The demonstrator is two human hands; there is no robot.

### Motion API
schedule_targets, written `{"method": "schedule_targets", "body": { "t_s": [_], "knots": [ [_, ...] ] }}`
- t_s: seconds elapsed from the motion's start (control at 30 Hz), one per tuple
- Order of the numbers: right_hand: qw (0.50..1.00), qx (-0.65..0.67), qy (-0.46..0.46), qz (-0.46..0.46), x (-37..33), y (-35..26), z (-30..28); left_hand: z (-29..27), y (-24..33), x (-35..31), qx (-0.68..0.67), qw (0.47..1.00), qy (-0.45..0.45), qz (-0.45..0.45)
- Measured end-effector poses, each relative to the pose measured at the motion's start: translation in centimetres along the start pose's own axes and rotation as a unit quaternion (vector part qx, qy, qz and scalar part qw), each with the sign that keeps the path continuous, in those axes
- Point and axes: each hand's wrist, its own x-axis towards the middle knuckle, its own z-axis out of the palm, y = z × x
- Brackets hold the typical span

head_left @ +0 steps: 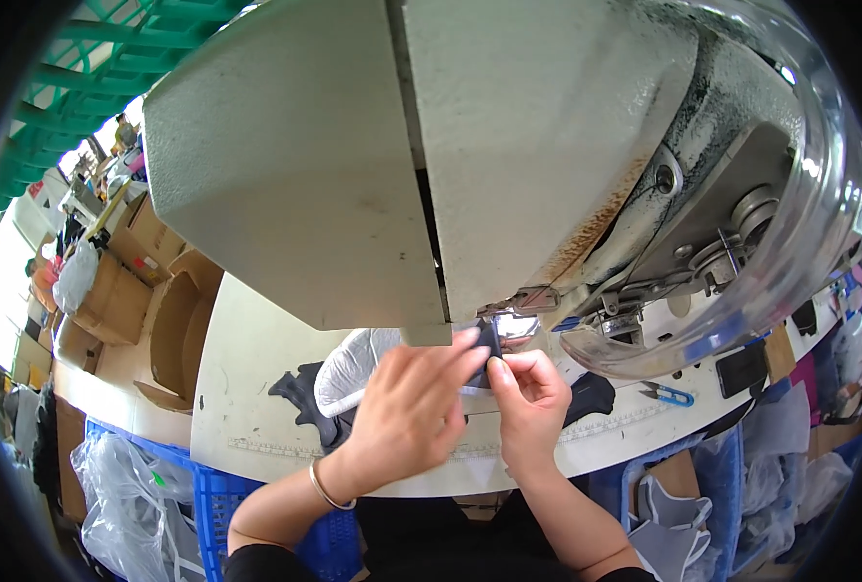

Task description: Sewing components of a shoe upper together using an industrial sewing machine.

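Note:
My right hand [530, 400] pinches the edge of a small dark fabric piece [489, 341] between thumb and forefinger, close to the sewing machine's [295, 184] needle area. On its left side, my left hand [406, 407] has its fingers stretched toward the same dark piece, the tips at its edge. Whether they press on it I cannot tell. A pale grey padded piece [345, 374] lies partly under the left hand, with black fabric [303, 396] beneath it. More black fabric [591, 396] shows beyond the right hand. The machine head hides the upper part of the work.
A ruler strip [266, 448] runs along the white table's near edge. Blue thread snips [673, 396] and a dark flat phone-like object [743, 371] lie to the right. Cardboard boxes [183, 339] stand left. Blue baskets [219, 500] with plastic bags flank me below the table.

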Motion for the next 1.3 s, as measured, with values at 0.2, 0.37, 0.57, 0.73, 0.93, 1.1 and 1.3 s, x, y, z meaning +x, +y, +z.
{"method": "schedule_targets", "body": {
  "t_s": [0.2,0.37,0.57,0.73,0.93,1.1,1.3],
  "knots": [
    [0.999,0.018,-0.015,0.024,-0.1,-1.2,0.0,0.9,1.1,0.3,0.068,0.997,-0.006,-0.027],
    [1.000,0.002,-0.025,0.012,0.0,-0.4,-0.5,2.3,-0.5,0.2,0.148,0.986,0.072,0.026],
    [0.999,0.030,-0.036,0.026,0.0,-0.2,-0.7,2.8,-0.6,0.7,0.136,0.980,0.136,0.049],
    [0.997,0.058,-0.020,0.048,-0.1,-0.2,-0.7,2.8,-0.3,0.8,0.131,0.981,0.135,0.039],
    [0.998,0.046,-0.024,0.032,0.1,-0.1,-0.9,2.6,-0.2,1.0,0.123,0.984,0.120,0.038],
    [0.997,0.051,-0.038,0.036,0.3,-0.6,-0.9,2.5,0.1,1.1,0.130,0.983,0.125,0.027],
    [0.998,0.047,-0.035,0.038,0.5,-0.5,-1.0,2.9,0.1,1.1,0.115,0.986,0.123,0.010]
  ]
}}
